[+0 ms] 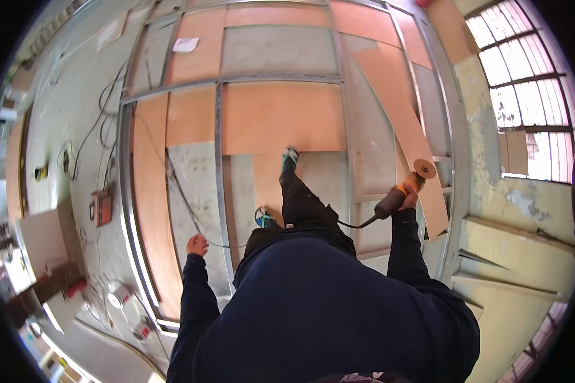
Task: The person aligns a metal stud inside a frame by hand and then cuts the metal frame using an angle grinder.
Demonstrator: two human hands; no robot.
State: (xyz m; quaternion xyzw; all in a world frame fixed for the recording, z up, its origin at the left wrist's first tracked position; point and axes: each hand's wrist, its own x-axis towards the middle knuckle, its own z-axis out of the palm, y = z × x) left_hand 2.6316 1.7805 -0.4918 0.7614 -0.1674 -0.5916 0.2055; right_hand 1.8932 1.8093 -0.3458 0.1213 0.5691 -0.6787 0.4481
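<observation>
In my right hand [411,199] is an angle grinder [390,203] with an orange head and dark body. Its round tan disc [424,168] points away from me, above a long slanting wooden board [399,121]. The grinder's black cord [358,225] runs back toward my waist. My left hand [197,245], out to the left at hip height, is closed around a dark cable [184,199]. That cable stretches forward over the frame, and a thin length of it passes from my hand toward my body.
A large metal frame [220,121] lies across the floor, with plywood sheets [281,112] among its bars; my feet are inside it. A welding machine [101,208] and loose cables [106,105] lie to the left. Boards [505,286] lean by the right wall, below a barred window [524,83].
</observation>
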